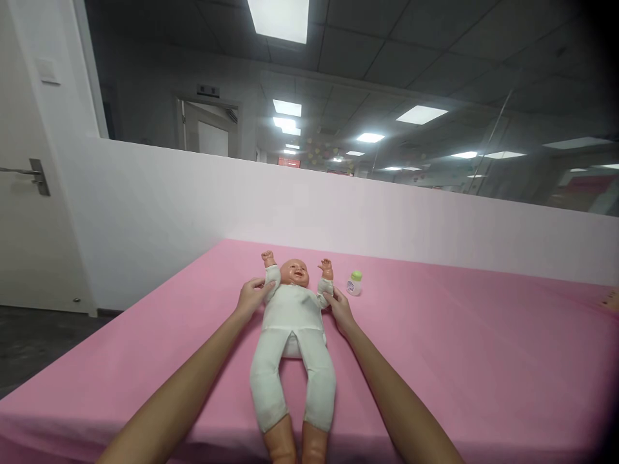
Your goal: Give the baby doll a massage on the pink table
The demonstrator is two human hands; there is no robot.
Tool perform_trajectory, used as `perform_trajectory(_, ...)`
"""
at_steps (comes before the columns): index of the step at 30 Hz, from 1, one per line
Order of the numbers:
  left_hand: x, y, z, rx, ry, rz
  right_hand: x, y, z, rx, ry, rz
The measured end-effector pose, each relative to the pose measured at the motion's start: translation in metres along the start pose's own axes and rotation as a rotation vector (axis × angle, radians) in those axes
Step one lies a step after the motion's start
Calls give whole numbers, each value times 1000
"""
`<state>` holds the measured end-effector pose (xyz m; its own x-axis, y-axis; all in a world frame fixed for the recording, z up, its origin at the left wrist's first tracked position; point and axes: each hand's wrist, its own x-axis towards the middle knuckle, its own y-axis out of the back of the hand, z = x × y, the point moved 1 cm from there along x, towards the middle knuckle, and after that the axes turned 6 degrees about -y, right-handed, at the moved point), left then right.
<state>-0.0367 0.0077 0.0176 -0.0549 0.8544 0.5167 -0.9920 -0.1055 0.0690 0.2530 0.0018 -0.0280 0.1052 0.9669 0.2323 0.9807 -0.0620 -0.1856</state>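
Observation:
A baby doll (293, 316) with a white cloth body lies face up on a pink-covered table (459, 361), its feet toward me. Both of the doll's arms are raised beside its head. My left hand (252, 296) is closed around the doll's arm on the left, the thumb resting on the white sleeve. On the other side, my right hand (340, 308) grips the doll's other arm near the elbow. Just beyond that hand stands a small clear bottle (354, 283) with a green cap.
A low white wall (309, 206) with glass above it runs along the table's far side. To the left is a door (33, 193) with a metal handle. At the far right edge of the table, a small tan object (611, 300) is partly visible.

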Motion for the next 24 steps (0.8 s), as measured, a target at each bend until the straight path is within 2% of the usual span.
perform_trajectory(4, -1, 0, -1, -4, 17, 3, 0, 0, 0, -7, -20, 11)
perform_trajectory(13, -1, 1, -1, 30, -35, -14, 1, 0, 0, 21, -42, 31)
perform_trajectory(18, 0, -1, -1, 23, -42, 0, 1, 1, 2, 58, -65, 6)
perform_trajectory(24, 1, -1, -4, 22, -46, 18, 1, 0, 2, 55, -35, 31)
